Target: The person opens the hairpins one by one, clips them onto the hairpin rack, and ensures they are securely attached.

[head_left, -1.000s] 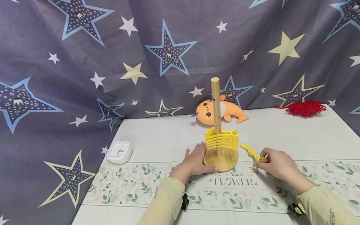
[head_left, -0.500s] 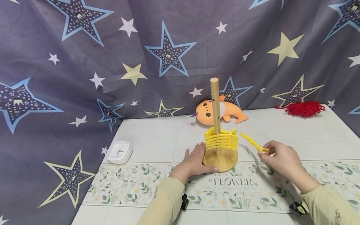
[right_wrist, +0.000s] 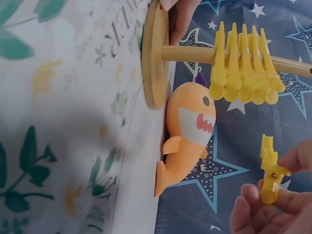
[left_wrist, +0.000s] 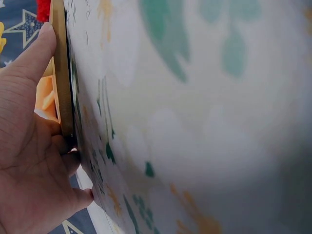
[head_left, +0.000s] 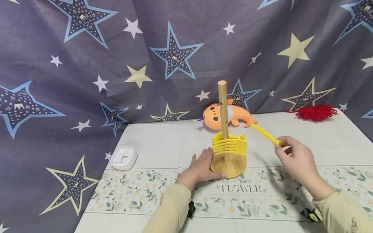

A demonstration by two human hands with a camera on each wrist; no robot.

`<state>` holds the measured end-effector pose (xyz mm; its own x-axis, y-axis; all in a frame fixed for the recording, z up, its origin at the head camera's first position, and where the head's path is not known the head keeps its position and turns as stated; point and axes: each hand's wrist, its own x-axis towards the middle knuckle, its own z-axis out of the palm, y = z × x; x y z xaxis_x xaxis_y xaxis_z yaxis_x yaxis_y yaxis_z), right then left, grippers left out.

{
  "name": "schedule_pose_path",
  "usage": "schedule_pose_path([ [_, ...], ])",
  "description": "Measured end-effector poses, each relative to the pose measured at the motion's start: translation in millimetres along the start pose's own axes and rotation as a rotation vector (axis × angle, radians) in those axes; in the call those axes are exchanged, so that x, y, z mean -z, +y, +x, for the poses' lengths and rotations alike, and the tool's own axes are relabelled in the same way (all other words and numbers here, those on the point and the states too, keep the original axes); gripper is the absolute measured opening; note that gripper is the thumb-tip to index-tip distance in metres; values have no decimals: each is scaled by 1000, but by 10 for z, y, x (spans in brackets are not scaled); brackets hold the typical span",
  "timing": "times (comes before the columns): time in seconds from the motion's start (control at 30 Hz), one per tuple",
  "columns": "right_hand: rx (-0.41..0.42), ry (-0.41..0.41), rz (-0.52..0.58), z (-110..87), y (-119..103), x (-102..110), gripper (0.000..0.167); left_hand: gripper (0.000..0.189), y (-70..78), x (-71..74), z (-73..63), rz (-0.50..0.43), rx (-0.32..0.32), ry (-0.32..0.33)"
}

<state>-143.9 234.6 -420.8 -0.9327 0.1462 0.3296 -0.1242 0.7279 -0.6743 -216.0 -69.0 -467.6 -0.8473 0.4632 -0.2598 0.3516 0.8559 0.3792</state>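
Observation:
My left hand (head_left: 201,168) rests against the left side of a round wooden base (head_left: 236,166), thumb along its front edge and fingers spread beside it. From that base rises an upright wooden post (head_left: 223,105) with small holes. Several curved yellow plastic pieces (head_left: 231,147) sit stacked around the post, partway up. To the right, my right hand (head_left: 299,163) pinches one end of a similar long, thin yellow plastic piece (head_left: 266,133) between thumb and fingers, its other end pointing toward the back. In the right wrist view this yellow piece (right_wrist: 269,168) is seen nearly end-on, apart from the stack.
An orange plush shark (head_left: 213,116) lies behind the post. At the back right is a heap of red yarn (head_left: 316,113), and a small white clock (head_left: 124,157) sits on the left. A flower-printed cloth (head_left: 136,187) covers the table; a star-patterned curtain (head_left: 156,36) hangs behind.
My right hand has moved up and back to the right, raising the yellow piece, whose far end now overlaps the plush's tail. The left hand and stand stay put.

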Motion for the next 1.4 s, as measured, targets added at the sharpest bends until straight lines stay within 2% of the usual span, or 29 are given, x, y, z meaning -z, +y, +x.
schedule_pose_path([
  [0.27,94,66,79,-2,-99,-5,34,112,-8,1,0,4,-2,-3],
  [0.5,168,141,221,-3,-181,-26,42,110,-10,-6,8,-1,-2,-5],
  [0.67,226,172,304,3,-224,-50,35,111,-15,-17,11,-7,0,-11],
  [0.8,250,190,255,6,-266,-62,33,111,-9,-5,6,-10,2,-15],
  [0.93,236,220,213,20,-287,-99,27,112,-14,-6,12,-6,5,-17],
  [1.07,224,262,215,45,-327,-151,22,112,-18,-13,16,-1,7,-22],
  [1.4,273,346,203,144,-438,-357,17,111,-13,-3,1,-5,1,-6],
])
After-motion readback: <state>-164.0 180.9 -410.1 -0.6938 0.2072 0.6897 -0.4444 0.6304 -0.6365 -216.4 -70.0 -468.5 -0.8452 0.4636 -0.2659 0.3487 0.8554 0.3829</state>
